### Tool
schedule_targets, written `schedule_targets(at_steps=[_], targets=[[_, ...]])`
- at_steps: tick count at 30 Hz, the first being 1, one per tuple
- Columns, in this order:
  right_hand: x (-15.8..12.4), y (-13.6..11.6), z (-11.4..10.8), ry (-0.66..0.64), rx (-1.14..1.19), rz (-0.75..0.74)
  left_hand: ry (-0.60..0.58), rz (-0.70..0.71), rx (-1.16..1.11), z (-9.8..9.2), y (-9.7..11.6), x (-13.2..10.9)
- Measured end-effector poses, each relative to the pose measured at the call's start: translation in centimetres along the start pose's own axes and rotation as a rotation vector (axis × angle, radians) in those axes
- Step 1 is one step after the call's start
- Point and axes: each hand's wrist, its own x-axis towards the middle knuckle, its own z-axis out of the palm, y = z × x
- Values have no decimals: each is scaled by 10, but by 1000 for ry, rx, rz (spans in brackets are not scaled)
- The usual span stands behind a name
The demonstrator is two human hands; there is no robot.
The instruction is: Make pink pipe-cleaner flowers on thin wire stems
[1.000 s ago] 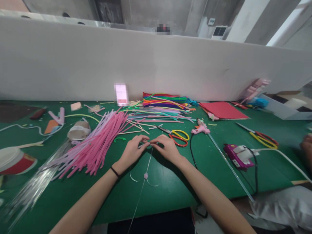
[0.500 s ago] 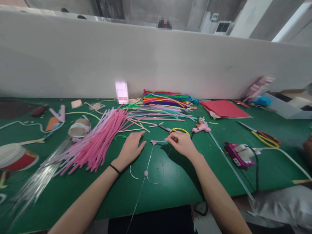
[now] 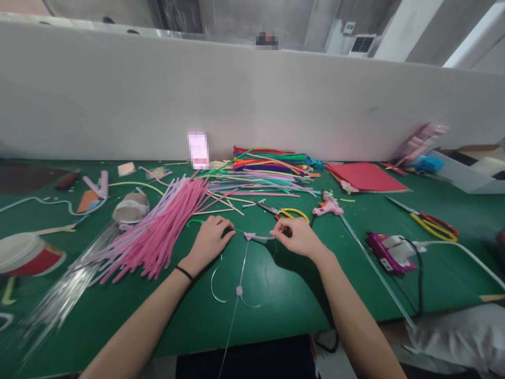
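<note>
Between my hands hangs a short lilac pipe cleaner (image 3: 263, 238), bowed slightly, with a small knotted piece at its left end. My right hand (image 3: 298, 236) pinches its right end between thumb and fingertips. On the other side my left hand (image 3: 211, 239) has thumb and finger together on a thin clear wire that runs from the knot. A straight wire stem (image 3: 243, 263) drops from the knot toward me, through a small lilac bead-like lump (image 3: 239, 290). Curled thin wires spread on both sides of that lump. Yellow-handled scissors (image 3: 294, 213) lie just behind my right hand.
Pink and lilac pipe cleaners (image 3: 165, 226) are piled at left, near clear wires (image 3: 67, 289) and a paper tub (image 3: 29, 253). Rightward lie a pink glue gun (image 3: 328, 206), a purple power adapter (image 3: 389, 252) and more scissors (image 3: 430, 223). Red sheets (image 3: 371, 176) lie behind.
The lilac pipe cleaner, straight before, now bows downward. My left thumb and finger have come together on the wire; my right hand still pinches the other end.
</note>
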Motion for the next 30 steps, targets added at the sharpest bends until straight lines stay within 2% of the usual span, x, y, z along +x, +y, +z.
schedule_targets(at_steps=[5,12,16,23,30], targets=[[2,-1,-2,39,43,52,27,-71,65,-4,3,1],[2,1,-1,38,-18,38,93,-150,83,-11,5,1],[3,1,4,23,-44,22,119,-152,82,-12,3,1],[4,-4,22,-29,-49,-111,50,-130,64,-3,3,1],[0,-4,20,-29,-87,-99,78,-133,53,-4,4,1]])
